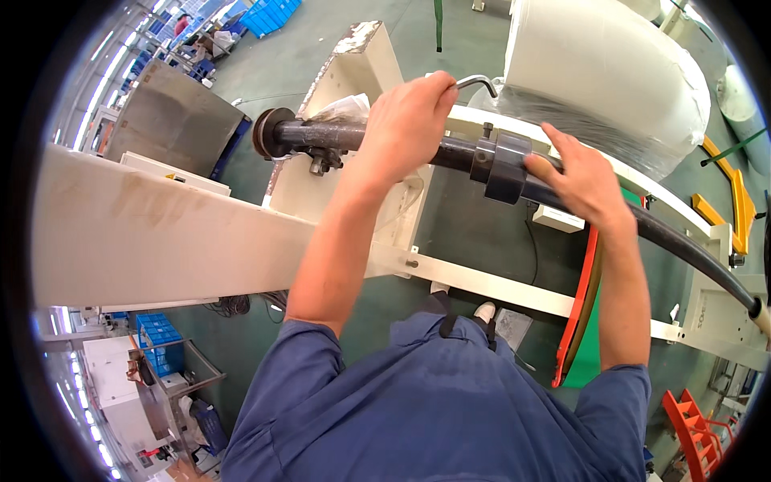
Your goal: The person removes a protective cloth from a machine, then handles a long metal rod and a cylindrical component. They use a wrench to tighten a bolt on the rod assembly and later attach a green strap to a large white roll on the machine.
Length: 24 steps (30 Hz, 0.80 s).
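Note:
My left hand (408,120) is closed around a metal hex key (479,80), whose bent end sticks out to the right of the fingers. That hand is over a long dark steel shaft (325,135), covering part of it. To its right, a black collar (507,167) sits around the shaft with a bolt (487,129) standing up from it. My right hand (585,178) is over the shaft just right of the collar. Its thumb reaches the collar's edge, and thumb and index finger are spread; the other fingers are hard to see.
A cream machine frame (161,233) carries the shaft's left end. Beyond the shaft lies a large plastic-wrapped white roll (602,68). A red-edged green part (585,345) is below the right forearm. Orange steps (692,434) stand lower right, and a blue crate (269,14) at upper left.

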Each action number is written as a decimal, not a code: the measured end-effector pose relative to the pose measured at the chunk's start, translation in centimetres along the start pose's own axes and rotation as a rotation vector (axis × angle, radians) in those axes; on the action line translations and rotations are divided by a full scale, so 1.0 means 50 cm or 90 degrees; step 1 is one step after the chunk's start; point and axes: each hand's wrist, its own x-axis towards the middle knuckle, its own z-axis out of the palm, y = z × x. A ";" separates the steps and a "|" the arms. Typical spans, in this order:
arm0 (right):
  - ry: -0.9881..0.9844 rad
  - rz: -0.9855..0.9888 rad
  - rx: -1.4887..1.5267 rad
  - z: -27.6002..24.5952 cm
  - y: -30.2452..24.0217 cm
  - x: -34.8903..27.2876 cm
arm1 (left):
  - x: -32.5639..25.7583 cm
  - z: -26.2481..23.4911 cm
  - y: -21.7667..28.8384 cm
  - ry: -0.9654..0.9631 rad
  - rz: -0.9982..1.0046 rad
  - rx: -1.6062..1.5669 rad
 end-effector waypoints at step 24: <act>0.047 0.019 -0.041 -0.025 0.154 -0.106 | 0.227 0.086 0.036 -0.649 0.050 0.453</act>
